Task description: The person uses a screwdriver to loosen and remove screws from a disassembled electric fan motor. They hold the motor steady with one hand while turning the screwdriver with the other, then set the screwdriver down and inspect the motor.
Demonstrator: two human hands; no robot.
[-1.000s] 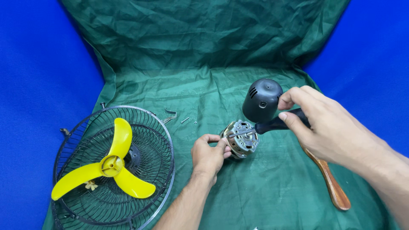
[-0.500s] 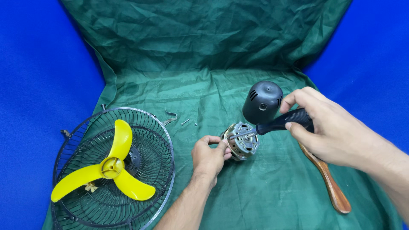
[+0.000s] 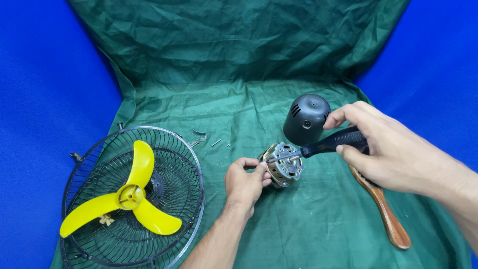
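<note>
Sitting closest to the camera on the left is the black wire fan guard [image 3: 89,209], lying flat on the green cloth [image 3: 239,109] with the yellow three-blade propeller [image 3: 127,197] resting inside it. Over on the right, near the bottom edge, a wooden handle [image 3: 386,214] lies on the cloth, partly tucked under the person's right wrist.

Moving up a bit, the left hand [image 3: 244,182] comes in from the bottom middle, fingers pinched together around the near edge of the small fan motor [image 3: 284,164], which sits on the cloth pretty much dead center. You can see the silver casing and some copper winding through the openings. The right hand [image 3: 383,149] is wrapped tight around the black handle of a screwdriver [image 3: 323,145], and the metal shaft angles down to the left so the tip lands on top of the motor, right beside the left fingertips.

Just behind the motor stands the black motor cover [image 3: 306,119], dome side up, close to the right thumb but can't really tell if they touch.

Further left, a few loose screws and a bent metal clip [image 3: 201,137] lie scattered on the cloth between the guard and the motor. Behind it all the cloth runs up a blue backdrop [image 3: 45,74].
</note>
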